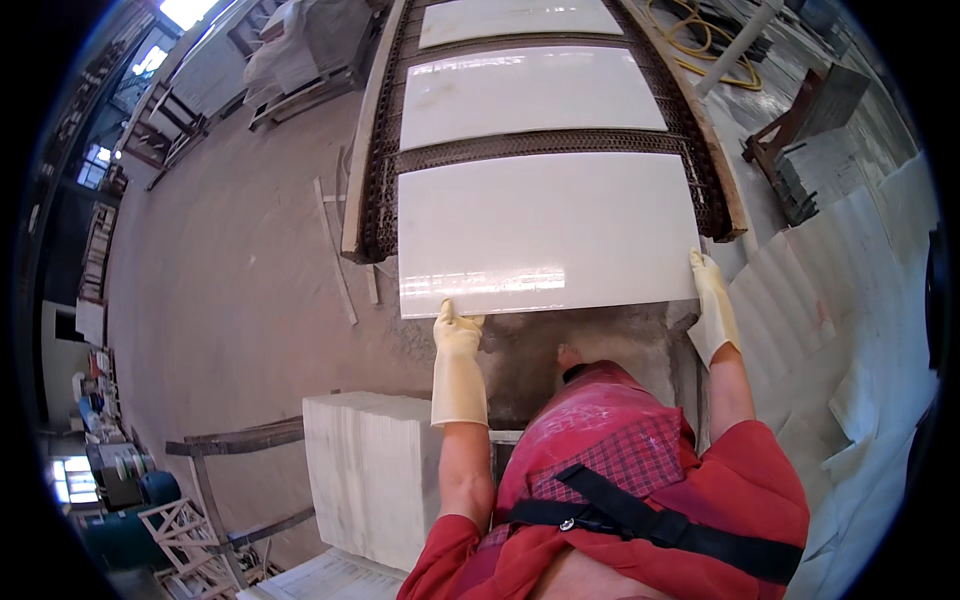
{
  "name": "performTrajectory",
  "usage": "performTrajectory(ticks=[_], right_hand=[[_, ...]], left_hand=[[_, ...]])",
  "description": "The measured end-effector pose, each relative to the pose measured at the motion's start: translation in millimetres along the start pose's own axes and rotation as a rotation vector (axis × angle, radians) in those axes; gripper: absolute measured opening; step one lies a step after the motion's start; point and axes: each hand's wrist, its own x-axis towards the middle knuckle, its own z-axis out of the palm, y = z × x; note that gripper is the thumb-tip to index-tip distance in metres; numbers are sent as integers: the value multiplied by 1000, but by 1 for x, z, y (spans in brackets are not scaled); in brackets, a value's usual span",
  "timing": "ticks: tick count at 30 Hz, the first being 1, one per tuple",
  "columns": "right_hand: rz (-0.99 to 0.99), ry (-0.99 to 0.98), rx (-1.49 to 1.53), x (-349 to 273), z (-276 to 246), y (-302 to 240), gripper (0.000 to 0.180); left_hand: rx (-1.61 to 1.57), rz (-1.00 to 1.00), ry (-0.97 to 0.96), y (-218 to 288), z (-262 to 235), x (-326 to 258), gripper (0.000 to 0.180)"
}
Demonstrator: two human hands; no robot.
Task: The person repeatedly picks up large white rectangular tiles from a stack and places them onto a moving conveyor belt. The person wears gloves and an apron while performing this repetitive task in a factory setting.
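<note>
Left fingers (448, 309) and right fingers (698, 262) clasped, arms (466, 466) outstretched, apart

Thin pale strips (336, 250) are noted on the floor (220, 260) and are taken as reference. Beyond the strips, to the left, a bundle (303, 50) is seen draped in translucent sheeting. Well to their right, a yellow hose (743, 83) is looped near a pale pipe (740, 47). Nearer than the strips, a dark railing (250, 437) is observed.
</note>
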Motion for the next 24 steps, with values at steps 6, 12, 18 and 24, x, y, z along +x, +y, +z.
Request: performTrajectory(ticks=[6, 12, 18, 24], right_hand=[[29, -27, 173, 3, 0, -8, 68], [112, -105, 435, -22, -9, 3, 65], [271, -132, 950, -33, 1, 49, 62], [189, -157, 1145, -39, 22, 57, 63]], left_hand=[[34, 13, 51, -3, 14, -1, 38], [-28, -15, 72, -3, 22, -7, 39], [-68, -101, -14, 3, 24, -7, 41], [-13, -70, 9, 6, 41, -4, 42]])
